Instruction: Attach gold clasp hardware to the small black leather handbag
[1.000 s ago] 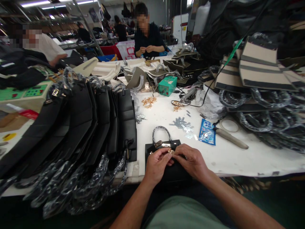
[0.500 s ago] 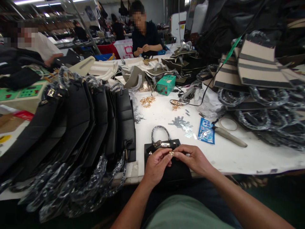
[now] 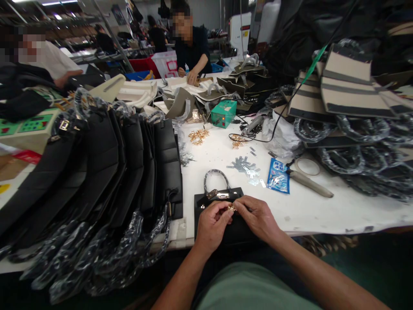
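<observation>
A small black handbag [image 3: 222,234] lies flat at the near edge of the white table [image 3: 309,211], its plastic-wrapped handle [image 3: 215,177] pointing away from me. My left hand [image 3: 213,226] and my right hand [image 3: 256,217] meet over the bag's front. Between their fingertips they pinch a small gold metal fitting [image 3: 231,208]. A gold clasp plate [image 3: 222,195] shows on the bag just beyond my fingers.
A row of black bags [image 3: 122,168] with wrapped handles leans at the left. Gold fittings [image 3: 198,136], silver plates [image 3: 243,165], a blue packet [image 3: 278,176], a knife-like tool [image 3: 309,183] and a green box [image 3: 225,113] lie on the table. Striped bags [image 3: 351,90] pile up at the right. Other people work at the far end.
My hands stay on the gold fitting over the bag with small finger shifts. The view has tilted slightly. The person at the far end has leaned down towards the table.
</observation>
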The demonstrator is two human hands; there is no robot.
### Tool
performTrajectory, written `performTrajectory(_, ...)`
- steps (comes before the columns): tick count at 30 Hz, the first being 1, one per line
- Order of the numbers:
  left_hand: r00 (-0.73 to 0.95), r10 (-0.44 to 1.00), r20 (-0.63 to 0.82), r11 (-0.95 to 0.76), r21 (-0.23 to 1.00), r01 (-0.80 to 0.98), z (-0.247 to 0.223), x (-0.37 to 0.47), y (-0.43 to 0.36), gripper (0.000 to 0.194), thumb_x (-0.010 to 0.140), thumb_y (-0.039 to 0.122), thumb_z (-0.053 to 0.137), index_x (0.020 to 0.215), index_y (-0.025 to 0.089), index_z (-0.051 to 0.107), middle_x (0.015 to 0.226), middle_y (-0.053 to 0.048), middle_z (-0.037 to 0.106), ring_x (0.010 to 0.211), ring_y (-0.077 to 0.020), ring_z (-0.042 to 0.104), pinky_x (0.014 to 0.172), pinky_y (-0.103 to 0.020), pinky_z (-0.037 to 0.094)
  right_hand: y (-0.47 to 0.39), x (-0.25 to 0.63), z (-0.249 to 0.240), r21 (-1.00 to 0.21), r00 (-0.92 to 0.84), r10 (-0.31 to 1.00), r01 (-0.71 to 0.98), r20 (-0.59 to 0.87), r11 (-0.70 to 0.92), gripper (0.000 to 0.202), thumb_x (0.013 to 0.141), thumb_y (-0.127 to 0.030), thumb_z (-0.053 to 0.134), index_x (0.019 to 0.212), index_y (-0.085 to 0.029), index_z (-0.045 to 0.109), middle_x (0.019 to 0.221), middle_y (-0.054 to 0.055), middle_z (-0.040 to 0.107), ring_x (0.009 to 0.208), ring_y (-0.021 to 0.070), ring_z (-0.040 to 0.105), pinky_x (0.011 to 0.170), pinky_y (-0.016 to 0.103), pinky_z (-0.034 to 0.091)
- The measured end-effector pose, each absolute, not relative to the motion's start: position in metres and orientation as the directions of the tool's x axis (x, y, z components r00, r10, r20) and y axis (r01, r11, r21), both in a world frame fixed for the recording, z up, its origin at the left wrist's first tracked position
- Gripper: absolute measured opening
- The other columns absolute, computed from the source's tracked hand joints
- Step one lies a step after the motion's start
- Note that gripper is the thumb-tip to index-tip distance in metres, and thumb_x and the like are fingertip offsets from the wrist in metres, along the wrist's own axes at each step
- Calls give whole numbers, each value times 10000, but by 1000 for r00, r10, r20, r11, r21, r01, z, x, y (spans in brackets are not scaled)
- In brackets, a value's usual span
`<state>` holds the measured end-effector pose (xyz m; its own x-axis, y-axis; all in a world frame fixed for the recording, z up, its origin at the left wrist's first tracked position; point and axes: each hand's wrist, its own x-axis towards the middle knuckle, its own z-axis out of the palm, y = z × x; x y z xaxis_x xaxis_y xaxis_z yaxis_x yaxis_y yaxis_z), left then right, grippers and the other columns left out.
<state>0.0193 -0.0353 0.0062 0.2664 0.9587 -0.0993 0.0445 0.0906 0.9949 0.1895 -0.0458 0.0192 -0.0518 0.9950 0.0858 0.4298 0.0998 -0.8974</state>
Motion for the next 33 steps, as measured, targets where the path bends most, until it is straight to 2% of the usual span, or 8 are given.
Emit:
performTrajectory(5,250,963,-97,116,991,-61,5,17,-30,220,866,327,677,1037,196,726,937,-21,674,641,-93,614,614,-230,536,-48,192,24,-972,-103,995,232,11,35,235,924,-410,597,1031,-242,723,963,30,734,906,201,670,849,312,516)
performTrajectory(13,165,986,39,-61,989,132,5,15,-45,277,911,321,613,1172,241,657,936,-18,644,715,-126,623,652,-271,548,-49,184,20,-998,-6,999,49,-34,-34,154,884,-353,648,950,-225,701,1030,44,746,967,220,679,893,354,524)
performTrajectory(16,-11,952,305,-257,821,510,5,0,-49,335,885,292,640,1209,216,607,1051,-67,640,948,-206,623,833,-366,541,-52,183,15,-985,-8,998,158,70,71,29,863,-257,640,872,-232,653,1103,51,730,1028,231,672,918,377,514)
performTrajectory(18,-57,912,407,-235,631,739,4,-14,-47,480,845,308,681,1278,151,548,1202,-142,603,1123,-283,559,973,-462,478,-55,181,11,-933,-71,978,294,198,210,56,819,-198,656,848,-242,638,1100,49,734,1073,243,661,941,396,502)
performTrajectory(21,2,945,328,-151,428,891,3,-29,-41,641,818,374,698,1350,91,480,1297,-201,573,1226,-351,489,1032,-528,413,-59,177,7,-813,-163,923,438,348,384,141,766,-156,670,866,-250,636,1173,69,719,1154,266,631,980,432,477)
performTrajectory(24,41,976,212,-119,369,922,5,-32,-33,604,836,424,659,1345,137,504,1278,-171,611,1214,-359,504,996,-529,421,-63,176,7,-767,-164,914,501,370,400,129,768,-164,663,865,-239,624,1374,124,605,1206,292,603,976,462,474)
performTrajectory(29,-134,985,108,38,622,782,8,-21,-14,738,790,440,698,1409,124,452,1151,-149,626,1062,-310,587,925,-440,469,-65,180,5,-829,-41,934,448,354,334,64,836,-184,623,873,-234,607,1420,148,553,1285,285,549,1044,472,457)
performTrajectory(33,-297,947,-122,220,922,320,11,-18,-3,850,681,469,804,1405,171,470,1123,-109,628,975,-254,623,880,-369,479,-63,182,0,-873,11,942,379,335,306,47,861,-207,626,894,-239,620,1410,126,554,1299,270,537,1083,473,445)
